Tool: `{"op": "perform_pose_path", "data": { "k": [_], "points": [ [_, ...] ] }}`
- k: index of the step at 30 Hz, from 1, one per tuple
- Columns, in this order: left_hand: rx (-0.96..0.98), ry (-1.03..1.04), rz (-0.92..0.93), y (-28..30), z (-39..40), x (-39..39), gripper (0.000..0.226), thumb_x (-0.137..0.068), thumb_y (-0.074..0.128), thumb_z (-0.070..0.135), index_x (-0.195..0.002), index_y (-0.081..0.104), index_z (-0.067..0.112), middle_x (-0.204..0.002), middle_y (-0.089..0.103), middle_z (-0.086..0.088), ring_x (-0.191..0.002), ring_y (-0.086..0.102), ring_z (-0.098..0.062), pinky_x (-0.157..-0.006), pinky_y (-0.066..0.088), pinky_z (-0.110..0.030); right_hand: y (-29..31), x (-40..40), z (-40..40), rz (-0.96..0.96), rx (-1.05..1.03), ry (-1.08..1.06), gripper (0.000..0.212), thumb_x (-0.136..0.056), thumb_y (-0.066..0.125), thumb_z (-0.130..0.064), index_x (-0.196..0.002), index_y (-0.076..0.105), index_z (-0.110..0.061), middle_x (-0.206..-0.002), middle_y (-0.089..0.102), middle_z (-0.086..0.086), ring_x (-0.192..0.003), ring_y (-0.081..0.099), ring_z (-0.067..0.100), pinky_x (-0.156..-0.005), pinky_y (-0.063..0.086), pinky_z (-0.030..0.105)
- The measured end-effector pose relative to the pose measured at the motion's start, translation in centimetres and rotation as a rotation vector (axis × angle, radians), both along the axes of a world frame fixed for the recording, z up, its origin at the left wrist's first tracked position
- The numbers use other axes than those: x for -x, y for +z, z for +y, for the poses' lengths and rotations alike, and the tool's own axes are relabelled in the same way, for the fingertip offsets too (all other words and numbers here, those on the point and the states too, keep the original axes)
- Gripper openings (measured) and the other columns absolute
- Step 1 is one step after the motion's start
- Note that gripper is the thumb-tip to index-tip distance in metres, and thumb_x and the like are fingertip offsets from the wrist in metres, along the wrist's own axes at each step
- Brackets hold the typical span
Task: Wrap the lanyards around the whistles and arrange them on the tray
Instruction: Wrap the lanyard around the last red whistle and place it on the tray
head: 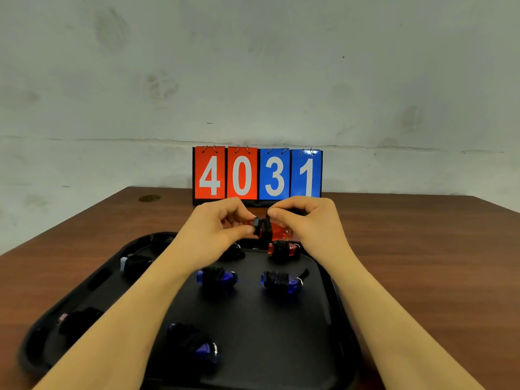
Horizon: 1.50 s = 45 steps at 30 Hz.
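Hands meet above the far edge of the tray (318, 327), holding a red whistle (277, 231) clear of the bench (422, 249) so the black lanyard (264, 228) can pass around it freely. The left hand (216, 229) pinches one end of the whistle between thumb and fingers, steadying it as the core of the wrap. The right hand (306, 220) pinches the cord near the top of the coil, probably laying or tucking a last turn; where the loose end sits is hidden.

Wrapped whistles lie spaced in rows on the tray: a second red one (282, 249) just under the hands, two blue ones (216, 277) (281, 280) mid-tray, another blue one (194, 342) nearer, and pale ones at the left, partly behind the forearm. A flip scoreboard (257, 173) stands at the back.
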<state>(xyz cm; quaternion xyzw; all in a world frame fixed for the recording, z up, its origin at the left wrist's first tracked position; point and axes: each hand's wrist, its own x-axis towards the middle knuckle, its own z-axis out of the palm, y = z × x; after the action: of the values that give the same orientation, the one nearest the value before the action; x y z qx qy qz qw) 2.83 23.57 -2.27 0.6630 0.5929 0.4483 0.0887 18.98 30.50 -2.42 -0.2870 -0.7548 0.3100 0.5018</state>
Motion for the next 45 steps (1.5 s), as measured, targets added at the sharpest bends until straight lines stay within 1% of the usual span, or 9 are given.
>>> {"op": "perform_pose_path", "data": {
  "k": [5, 9, 16, 21, 25, 32, 35, 40, 45],
  "points": [
    [-0.015, -0.075, -0.090, 0.3, -0.3, -0.2, 0.014, -0.080, 0.068, 0.012, -0.080, 0.065, 0.025, -0.078, 0.067, 0.005, -0.077, 0.064, -0.017, -0.074, 0.052, -0.023, 0.3, -0.3, 0.1, 0.131, 0.188, 0.098, 0.010, -0.078, 0.071, -0.012, -0.074, 0.073, -0.021, -0.073, 0.072, -0.002, -0.075, 0.067, 0.010, -0.078, 0.056, 0.029],
    [-0.067, -0.094, -0.210, 0.4, -0.3, -0.3, 0.019, -0.078, 0.069, 0.006, -0.077, 0.063, 0.024, -0.079, 0.068, 0.004, -0.074, 0.063, -0.013, -0.072, 0.052, -0.017, 0.3, -0.2, 0.2, 0.137, 0.226, 0.087, 0.014, -0.081, 0.067, -0.016, -0.072, 0.071, -0.026, -0.078, 0.072, 0.002, -0.081, 0.065, 0.019, -0.076, 0.054, 0.032],
    [-0.153, -0.026, -0.473, 0.5, 0.0, -0.1, 0.018, -0.076, 0.068, 0.000, -0.078, 0.062, 0.017, -0.070, 0.066, 0.005, -0.062, 0.063, -0.004, -0.065, 0.051, -0.012, 0.1, 0.0, 0.0, -0.019, 0.151, 0.132, 0.020, -0.087, 0.060, -0.017, -0.071, 0.068, -0.024, -0.063, 0.061, -0.006, -0.061, 0.053, 0.004, -0.065, 0.047, 0.018],
    [-0.143, 0.079, -0.475, 0.3, 0.3, 0.0, 0.011, -0.078, 0.069, 0.007, -0.083, 0.063, 0.015, -0.075, 0.066, -0.003, -0.056, 0.062, -0.002, -0.060, 0.048, -0.008, -0.2, 0.4, -0.6, -0.155, 0.111, 0.194, 0.015, -0.090, 0.056, -0.018, -0.089, 0.068, -0.026, -0.072, 0.063, -0.006, -0.070, 0.058, 0.000, -0.067, 0.047, 0.008],
    [-0.154, 0.155, -0.463, 0.4, 0.5, 0.1, 0.014, -0.079, 0.067, 0.006, -0.079, 0.061, 0.018, -0.072, 0.063, 0.000, -0.054, 0.059, -0.001, -0.054, 0.045, -0.005, 0.1, 0.3, -0.7, -0.219, 0.098, 0.205, 0.020, -0.090, 0.057, -0.019, -0.074, 0.069, -0.018, -0.090, 0.072, 0.003, -0.073, 0.062, 0.014, -0.074, 0.049, 0.016],
    [-0.184, 0.241, -0.412, 0.4, 0.6, 0.2, 0.019, -0.081, 0.066, 0.007, -0.076, 0.058, 0.023, -0.078, 0.060, 0.004, -0.072, 0.054, -0.003, -0.065, 0.039, -0.011, 0.9, -0.1, -1.1, -0.168, 0.137, 0.265, 0.014, -0.090, 0.057, -0.016, -0.092, 0.070, -0.023, -0.067, 0.064, -0.006, -0.061, 0.054, 0.001, -0.067, 0.048, 0.013],
    [-0.170, 0.264, -0.363, 0.3, 0.8, 0.3, 0.016, -0.081, 0.066, 0.007, -0.079, 0.058, 0.021, -0.078, 0.060, 0.004, -0.072, 0.054, -0.004, -0.065, 0.040, -0.012, 0.6, 0.2, -1.1, -0.254, 0.016, 0.168, 0.014, -0.089, 0.058, -0.018, -0.098, 0.069, -0.021, -0.078, 0.066, -0.008, -0.074, 0.060, 0.001, -0.077, 0.048, 0.014],
    [-0.124, 0.269, -0.268, 0.3, 0.9, 0.2, 0.013, -0.082, 0.065, 0.008, -0.084, 0.058, 0.018, -0.079, 0.059, 0.004, -0.070, 0.054, -0.006, -0.064, 0.040, -0.013, -0.3, 0.6, -0.4, -0.290, -0.538, -0.110, 0.018, -0.091, 0.053, -0.025, -0.095, 0.066, -0.013, -0.091, 0.063, -0.005, -0.087, 0.056, 0.005, -0.081, 0.046, 0.018],
    [-0.100, 0.208, -0.220, 0.3, 0.7, 0.1, 0.012, -0.081, 0.066, 0.009, -0.088, 0.061, 0.017, -0.079, 0.060, 0.005, -0.071, 0.055, -0.005, -0.065, 0.042, -0.012, -0.8, 0.6, 0.0, -0.211, -0.530, -0.112, 0.018, -0.092, 0.051, -0.020, -0.099, 0.064, -0.010, -0.098, 0.065, 0.000, -0.092, 0.060, 0.009, -0.085, 0.049, 0.020]
  ]
}}
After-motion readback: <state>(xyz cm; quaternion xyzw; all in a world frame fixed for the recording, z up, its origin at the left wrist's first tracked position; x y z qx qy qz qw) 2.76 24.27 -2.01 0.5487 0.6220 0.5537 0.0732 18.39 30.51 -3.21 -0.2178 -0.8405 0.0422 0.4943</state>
